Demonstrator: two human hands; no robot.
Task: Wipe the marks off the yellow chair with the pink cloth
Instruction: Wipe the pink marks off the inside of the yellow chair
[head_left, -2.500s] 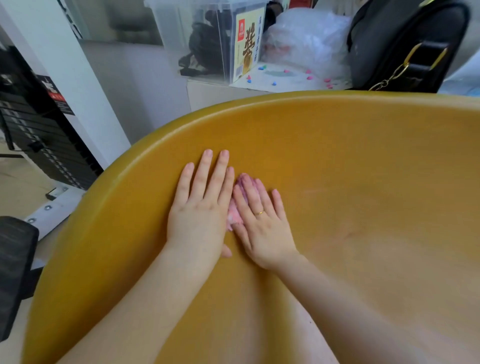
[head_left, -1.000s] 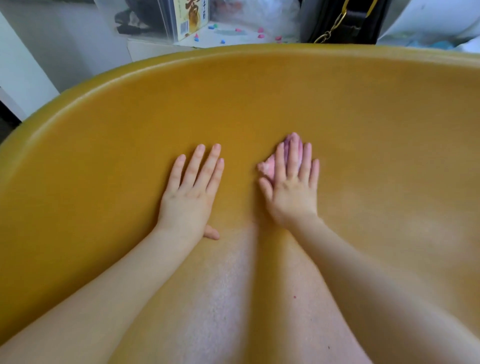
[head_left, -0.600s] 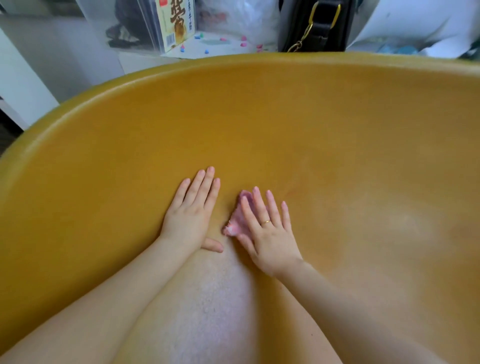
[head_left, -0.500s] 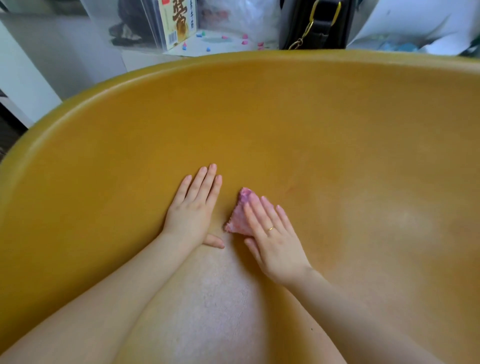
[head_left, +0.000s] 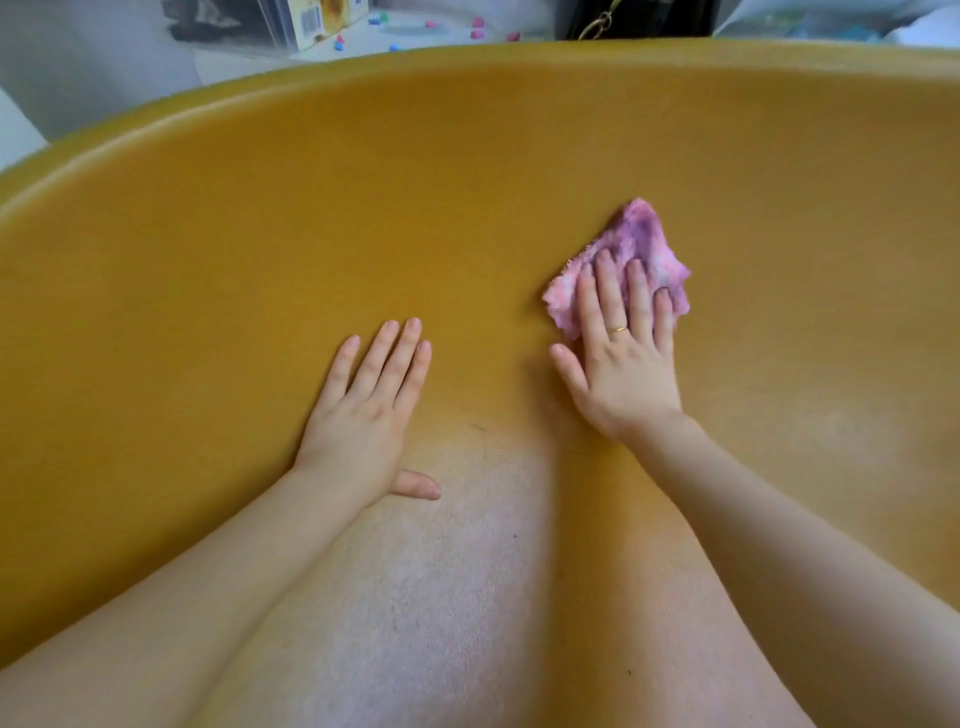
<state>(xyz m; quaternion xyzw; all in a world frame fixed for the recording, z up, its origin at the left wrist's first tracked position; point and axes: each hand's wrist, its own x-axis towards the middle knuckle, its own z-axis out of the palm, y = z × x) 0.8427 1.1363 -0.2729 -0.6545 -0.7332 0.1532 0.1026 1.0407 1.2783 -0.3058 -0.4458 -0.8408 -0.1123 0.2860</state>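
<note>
A smooth, matte yellow chair fills nearly the whole frame, its moulded shell curving like a shallow bowl with a rounded rim arcing across the top. Toward the lower centre the plastic looks paler and faintly speckled, with a few tiny dark specks and a short dark mark just right of the left hand. The right hand, right of centre, lies flat with its four fingers straight and close together, pressing down on the pink cloth; the thumb sticks out to the left onto bare plastic, and a thin gold ring sits on one finger. The cloth is a small, fluffy, crumpled piece, mottled pink and purple with a fuzzy edge, lying on the chair's inner surface and poking out beyond the fingertips toward the upper right. The left hand, well apart from the cloth at centre left, rests palm-down on the chair, fingers straight and slightly fanned, thumb pointing right. Beyond the rim, along the top edge, a pale surface carries small pink and blue bits, a box with a barcode, writing too cropped to read, and a dark bag with a gold chain.
</note>
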